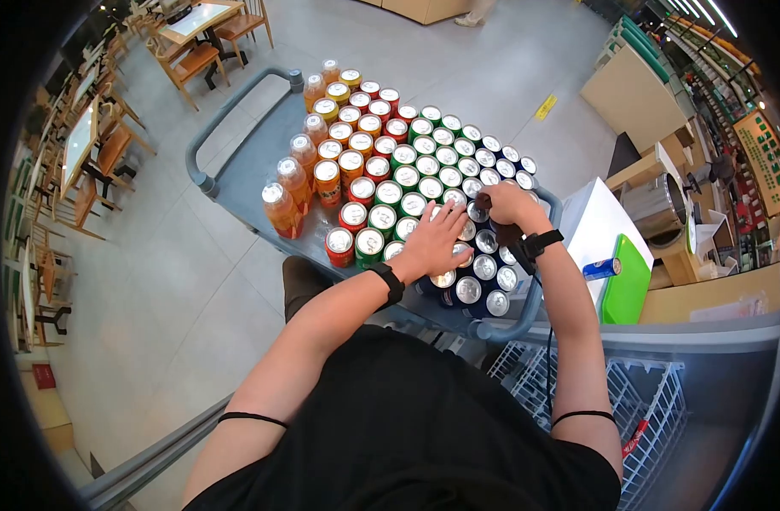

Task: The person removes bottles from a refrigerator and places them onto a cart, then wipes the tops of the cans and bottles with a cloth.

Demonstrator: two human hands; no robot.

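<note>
So the person's got a grey-blue cart [252, 153] in front of them, pretty much loaded with drink cans [430, 186], all upright and packed in tight rows. The colours go in bands: yellow and orange, then red, then green, then dark blue over on the right side. A line of orange drink bottles [281, 209] stands along the left edge of the bunch, with bare cart surface beyond them.

Left hand [431, 244] is open and palm down on top of the green and dark blue cans, fingers spread, not gripping anything. Right hand [511, 209] is over the dark blue ones, fingers curled in around some dark brown item [502, 228]. Can't really tell what that is, it's bunched up and half hidden.

Off to the right of the cart there's a white box [580, 223], plus a bright green board [630, 281] with a loose blue can [602, 269] lying on its side at its left edge. White wire baskets [648, 400] sit lower down, just right of the person's body.
</note>
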